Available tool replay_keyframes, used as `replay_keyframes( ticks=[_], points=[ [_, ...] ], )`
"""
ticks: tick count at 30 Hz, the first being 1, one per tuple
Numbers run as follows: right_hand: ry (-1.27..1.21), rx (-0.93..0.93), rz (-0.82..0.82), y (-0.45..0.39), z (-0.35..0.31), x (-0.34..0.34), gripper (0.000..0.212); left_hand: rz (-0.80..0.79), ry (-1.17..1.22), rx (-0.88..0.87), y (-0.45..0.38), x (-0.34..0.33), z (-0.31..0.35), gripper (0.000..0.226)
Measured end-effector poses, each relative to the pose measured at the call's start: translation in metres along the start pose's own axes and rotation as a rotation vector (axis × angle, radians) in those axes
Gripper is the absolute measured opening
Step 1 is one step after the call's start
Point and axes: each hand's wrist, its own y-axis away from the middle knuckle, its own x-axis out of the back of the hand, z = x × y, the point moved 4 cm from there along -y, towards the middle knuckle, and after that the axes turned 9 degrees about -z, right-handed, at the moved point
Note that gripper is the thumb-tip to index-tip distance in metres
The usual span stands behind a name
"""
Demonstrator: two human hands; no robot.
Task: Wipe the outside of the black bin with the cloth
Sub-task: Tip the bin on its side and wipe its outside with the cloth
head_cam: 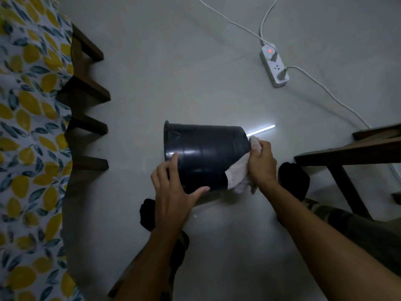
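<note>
The black bin (204, 151) is held on its side above the floor, rim to the left and base to the right. My left hand (173, 192) grips its near wall close to the rim, fingers spread over the plastic. My right hand (261, 162) is closed on a white cloth (239, 177) and presses it against the bin's base end. Part of the cloth hangs below the hand. The bin's far side and inside are hidden.
A table with a lemon-print cloth (28, 127) and dark wooden stools (86, 92) fills the left. A white power strip (274, 67) with cables lies at the back right. A wooden frame (347, 157) stands at the right. My dark-socked feet (294, 181) are on the grey floor.
</note>
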Motion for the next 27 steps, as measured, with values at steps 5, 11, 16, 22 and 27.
replay_keyframes(
  ticks=[5,11,16,22,27],
  points=[
    [-0.004,-0.055,0.047,0.030,0.028,0.019,0.045,-0.004,-0.139,0.071,0.040,-0.006,-0.010,0.107],
    [0.169,0.183,0.215,0.075,0.023,0.023,0.043,-0.192,-0.141,0.081,0.010,-0.010,-0.014,0.135],
    [0.579,0.697,-0.046,0.111,0.038,-0.048,0.040,-0.439,-0.159,0.136,0.001,-0.028,-0.025,0.160],
    [0.917,0.715,-0.164,0.055,0.025,-0.083,0.040,-0.391,-0.109,0.103,0.007,-0.037,-0.039,0.158],
    [0.929,0.302,-0.091,-0.012,-0.010,-0.076,0.038,-0.426,-0.027,0.160,-0.003,-0.037,-0.043,0.162]
  ],
)
